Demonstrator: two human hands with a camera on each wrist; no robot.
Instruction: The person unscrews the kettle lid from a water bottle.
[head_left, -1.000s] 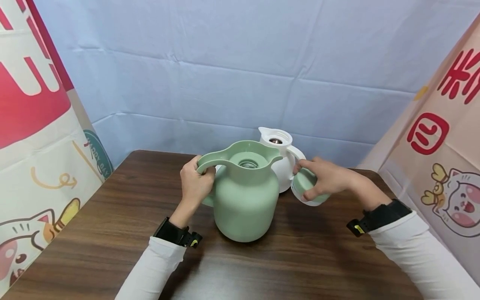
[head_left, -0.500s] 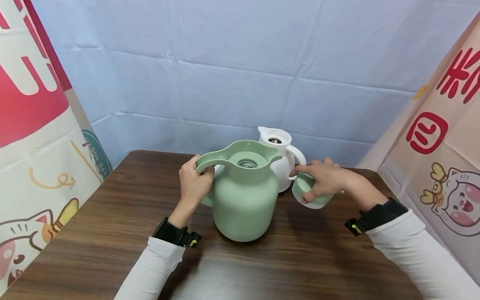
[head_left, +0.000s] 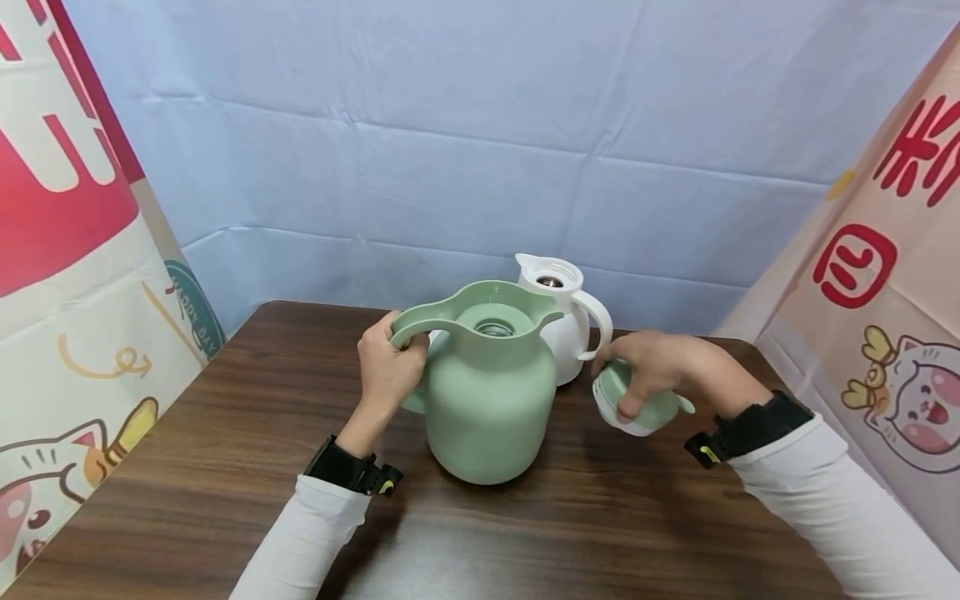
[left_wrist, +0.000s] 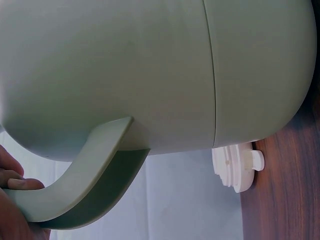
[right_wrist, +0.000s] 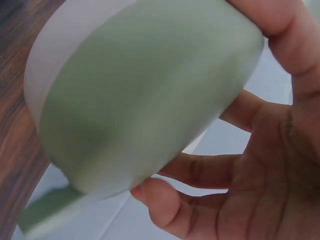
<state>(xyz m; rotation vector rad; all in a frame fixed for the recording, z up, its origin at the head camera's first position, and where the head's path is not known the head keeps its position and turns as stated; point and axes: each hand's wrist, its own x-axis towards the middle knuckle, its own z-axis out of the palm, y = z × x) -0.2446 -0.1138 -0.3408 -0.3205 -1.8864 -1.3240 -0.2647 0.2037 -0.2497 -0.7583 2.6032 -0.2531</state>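
A large pale green thermos jug (head_left: 491, 408) stands upright on the table, its mouth uncovered. My left hand (head_left: 390, 358) grips the top of its handle, which also curves across the left wrist view (left_wrist: 95, 175). To the right, my right hand (head_left: 652, 367) holds a green lid (head_left: 648, 410) with a white rim and a small tab, tilted above the table. In the right wrist view the thumb and fingers lie around the lid (right_wrist: 150, 95). Behind the green jug stands a smaller white jug (head_left: 570, 333), its top uncovered too and its lower left side hidden.
A white lid-like piece (left_wrist: 235, 167) rests on the wood behind the green jug, mostly hidden in the head view. The brown table (head_left: 285, 433) ends at a pale blue cloth (head_left: 450, 150). Printed cloths hang at the left (head_left: 75, 275) and right (head_left: 885, 275).
My right hand has shifted slightly right, away from the white jug's handle, turning the lid so that its tab now shows at the right. The left hand and both jugs stay put.
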